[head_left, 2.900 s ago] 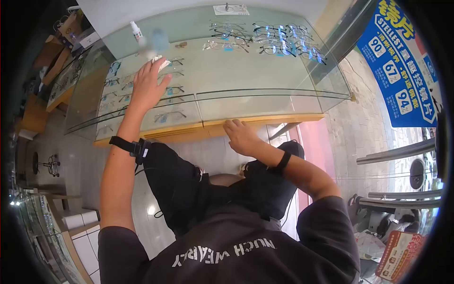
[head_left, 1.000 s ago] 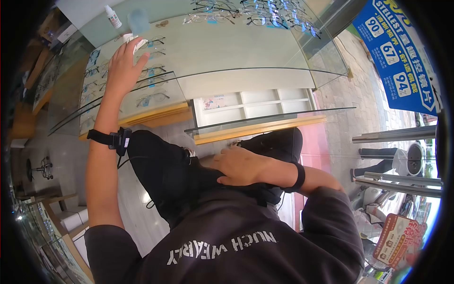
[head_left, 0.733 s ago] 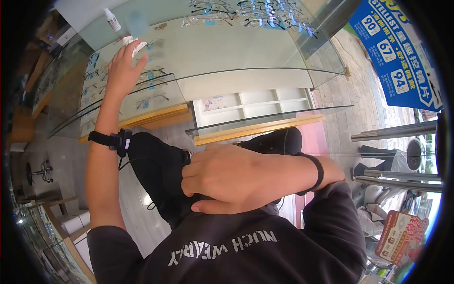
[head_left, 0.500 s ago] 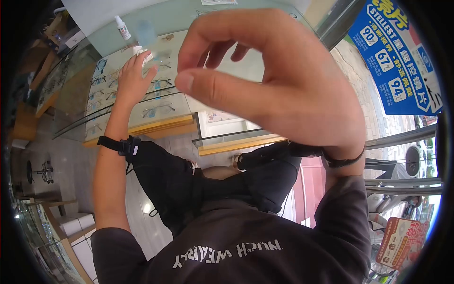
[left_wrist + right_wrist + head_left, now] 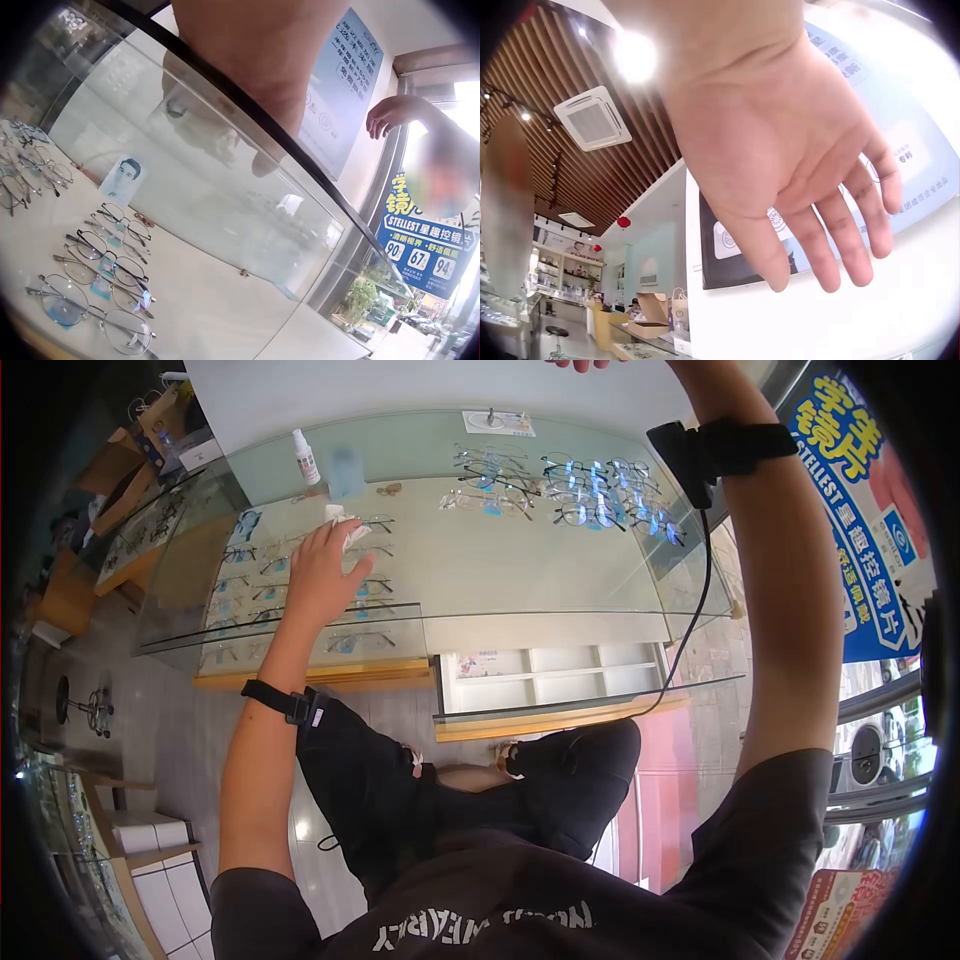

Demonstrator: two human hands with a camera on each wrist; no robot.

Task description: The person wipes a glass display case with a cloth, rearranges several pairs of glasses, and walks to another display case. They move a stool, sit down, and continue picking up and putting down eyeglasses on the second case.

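My left hand (image 5: 325, 575) rests on the glass top (image 5: 560, 575) of a display case in the head view, its fingertips on a crumpled white tissue (image 5: 352, 532) and the thumb spread apart. Eyeglasses (image 5: 97, 315) lie in rows beneath the glass. My right hand (image 5: 795, 180) is raised, with loosely extended fingers and nothing in its palm; only its fingertips show at the top edge of the head view. Behind it in the right wrist view is a blue printed poster (image 5: 907, 127). Below the case top, a drawer (image 5: 560, 678) with white compartments stands pulled out.
A white spray bottle (image 5: 306, 457) stands at the back left of the case. Several more frames (image 5: 590, 490) lie at the back right. A small white card stand (image 5: 498, 422) is against the wall. A blue poster (image 5: 850, 550) hangs at the right.
The right hand let go of the case front, the drawer there came out, and the hand lifted from the lap up past the top of the view. The left hand stays with the tissue.
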